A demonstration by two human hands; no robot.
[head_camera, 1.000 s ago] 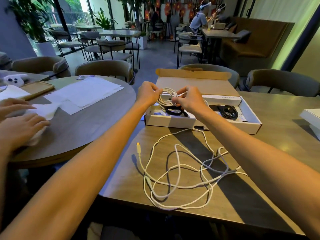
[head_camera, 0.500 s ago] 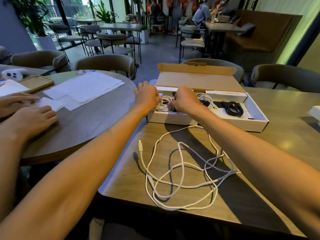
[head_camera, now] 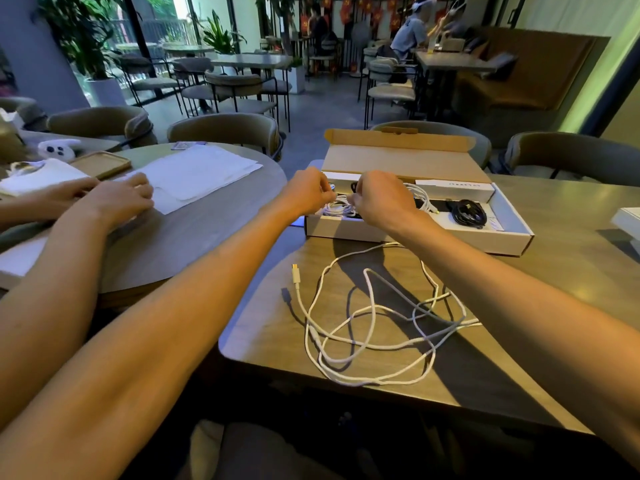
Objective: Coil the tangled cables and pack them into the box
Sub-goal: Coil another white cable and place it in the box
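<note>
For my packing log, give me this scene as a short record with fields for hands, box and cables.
Left hand: pinches the white coil at the left end of the box
Right hand: pinches the same coil
Box: open, lid folded back
Also packed: black coil, right end
Unpacked: tangled white cable, loose on the table

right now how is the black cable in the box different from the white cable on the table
The black cable is wound into a tight bundle; the white cable sprawls in loose, crossing loops. The black cable lies inside the box, at its right end; the white cable lies on the table in front of the box. Apart from colour, both are thin cords, and no hand is on either.
</note>
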